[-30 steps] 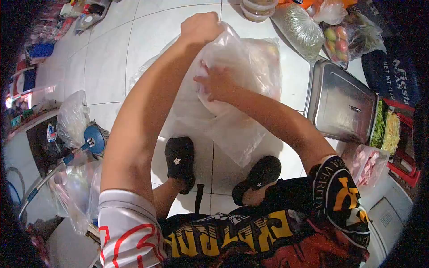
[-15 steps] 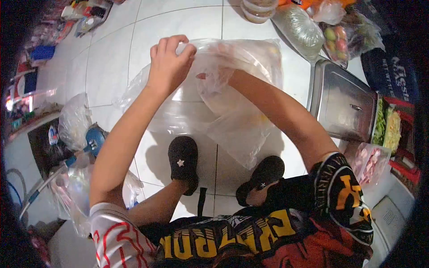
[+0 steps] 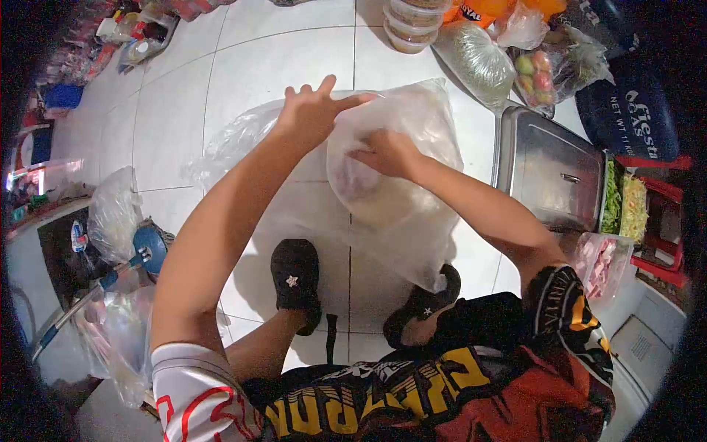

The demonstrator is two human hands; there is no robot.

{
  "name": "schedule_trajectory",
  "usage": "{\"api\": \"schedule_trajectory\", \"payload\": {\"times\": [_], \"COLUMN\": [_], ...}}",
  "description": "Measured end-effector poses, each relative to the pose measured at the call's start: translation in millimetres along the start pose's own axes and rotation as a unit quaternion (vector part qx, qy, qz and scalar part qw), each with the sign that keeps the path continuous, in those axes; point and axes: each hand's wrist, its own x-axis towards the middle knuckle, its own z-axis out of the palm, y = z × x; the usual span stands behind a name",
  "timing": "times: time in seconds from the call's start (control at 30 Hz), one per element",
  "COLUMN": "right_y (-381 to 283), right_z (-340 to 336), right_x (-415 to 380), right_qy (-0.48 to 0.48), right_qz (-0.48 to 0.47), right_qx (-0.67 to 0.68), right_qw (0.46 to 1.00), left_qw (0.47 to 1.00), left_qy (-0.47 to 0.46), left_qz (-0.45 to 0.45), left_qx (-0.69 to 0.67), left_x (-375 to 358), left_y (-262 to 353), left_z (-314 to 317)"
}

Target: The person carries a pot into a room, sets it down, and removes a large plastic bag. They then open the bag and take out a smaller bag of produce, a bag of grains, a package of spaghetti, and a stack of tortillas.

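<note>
A large clear plastic bag [image 3: 412,214] spreads over the white floor tiles in front of my feet, its round mouth facing up toward me. My left hand [image 3: 311,114] is at the upper left of that mouth, fingers spread, with the thumb stretched along the rim. My right hand [image 3: 390,153] reaches inside the mouth from the right. Its fingers look extended and apart, and nothing shows between them. A loose fold of the bag extends left beneath my left forearm.
Right of the bag stand a lidded metal tray [image 3: 552,177], a bag of fruit [image 3: 535,77], stacked tubs [image 3: 412,26] and a dark gas cylinder [image 3: 626,121]. A plastic tub of meat [image 3: 600,265] is lower right. On the left are a blue-handled mop [image 3: 110,278] and plastic bags [image 3: 114,214].
My left hand has moved right and slightly down, its curled fingers now spread. My right hand now shows inside the bag's mouth, which has opened wider and rounder.
</note>
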Motion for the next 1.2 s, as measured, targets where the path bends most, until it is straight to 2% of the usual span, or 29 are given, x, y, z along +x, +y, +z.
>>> {"api": "schedule_trajectory", "payload": {"times": [0.03, 0.07, 0.13, 0.17, 0.23, 0.27, 0.3, 0.33, 0.37, 0.43, 0.47, 0.5, 0.57, 0.6, 0.63, 0.67, 0.7, 0.73, 0.77, 0.8, 0.83, 0.87, 0.9, 0.93, 1.0, 1.03, 1.1, 1.17, 1.2], "right_y": [-6, -8, -13, -16, -21, -24, -27, -32, -37, -46, -51, -55, -62, -65, -68, -67, -69, -79, -88, -97, -104, -107, -111, -109, -104, -102, -109, -114, -108], "right_z": [-9, 15, -16, -31, -43, -48, -54, -60, -67, -85, -96, -107, -130, -144, -159, -173, -187, -200, -210, -219, -229, -239, -248, -258, -262, -253, -257, -265, -261], "right_x": [-5, -19, -34, -40, -56, -63, -69, -76, -83, -90, -90, -89, -87, -86, -84, -83, -81, -72, -64, -56, -49, -45, -40, -35, -34, -32, -38, -40, -41], "right_qy": [-0.089, 0.135, 0.12, 0.107, 0.084, 0.062, 0.061, 0.055, 0.048, 0.038, 0.041, 0.044, 0.061, 0.149, 0.235, 0.194, 0.147, 0.222, 0.257, 0.292, 0.285, 0.284, 0.283, 0.252, 0.216, 0.255, 0.402, 0.504, 0.518], "right_qz": [0.166, 0.103, 0.071, 0.04, 0.035, 0.033, 0.031, 0.001, -0.028, -0.045, -0.053, -0.061, -0.075, -0.084, -0.094, -0.06, -0.026, 0.004, 0.01, 0.013, -0.027, -0.048, -0.069, -0.187, -0.29, -0.287, -0.152, -0.026, -0.027], "right_qx": [0.268, 0.337, 0.329, 0.323, 0.33, 0.338, 0.338, 0.356, 0.374, 0.395, 0.43, 0.465, 0.481, 0.454, 0.424, 0.506, 0.582, 0.616, 0.635, 0.651, 0.698, 0.717, 0.735, 0.63, 0.5, 0.623, 0.76, 0.739, 0.728], "right_qw": [0.945, 0.926, 0.934, 0.94, 0.94, 0.939, 0.938, 0.933, 0.926, 0.917, 0.9, 0.882, 0.872, 0.875, 0.869, 0.839, 0.799, 0.756, 0.729, 0.701, 0.656, 0.635, 0.613, 0.711, 0.787, 0.682, 0.488, 0.447, 0.449], "left_qw": [0.999, 0.999, 0.995, 0.995, 0.979, 0.98, 0.959, 0.93, 0.929, 0.847, 0.843, 0.844, 0.742, 0.745, 0.678, 0.599, 0.601, 0.501, 0.394, 0.38, 0.361, 0.344, 0.352, 0.36, 0.394, 0.417, 0.483, 0.558, 0.602], "left_qy": [-0.033, -0.033, 0.034, 0.034, -0.049, -0.049, -0.076, -0.103, -0.104, -0.192, -0.145, -0.144, -0.181, -0.175, -0.216, -0.249, -0.239, -0.265, -0.286, -0.197, -0.108, -0.064, -0.05, -0.039, -0.025, -0.017, -0.015, -0.07, -0.116], "left_qz": [-0.006, -0.01, -0.002, -0.005, 0.041, 0.038, 0.082, 0.124, 0.123, 0.239, 0.247, 0.244, 0.116, 0.11, 0.035, -0.042, -0.052, -0.072, -0.091, -0.064, -0.032, 0.0, 0.022, 0.044, 0.083, 0.097, 0.119, 0.135, 0.147], "left_qx": [-0.003, -0.006, -0.093, -0.093, -0.192, -0.191, -0.261, -0.33, -0.333, -0.434, -0.455, -0.455, -0.635, -0.634, -0.702, -0.76, -0.761, -0.821, -0.869, -0.902, -0.926, -0.937, -0.935, -0.931, -0.915, -0.903, -0.868, -0.816, -0.776], "left_x": [5, 10, 23, 31, 44, 45, 46, 46, 43, 31, 17, 12, 2, 0, -1, -4, -5, -6, -9, -10, -10, -2, 4, 12, 24, 23, 25, 11, 0], "left_y": [3, 9, 22, 27, 30, 26, 22, 20, 16, 4, -2, -3, -8, -14, -19, -24, -28, -31, -33, -34, -35, -37, -43, -48, -54, -51, -38, 2, 25], "left_z": [-3, -3, 0, -7, -26, -29, -28, -25, -18, -11, -15, -15, -14, -23, -35, -48, -56, -63, -70, -63, -55, -65, -82, -100, -126, -135, -134, -104, -82]}}
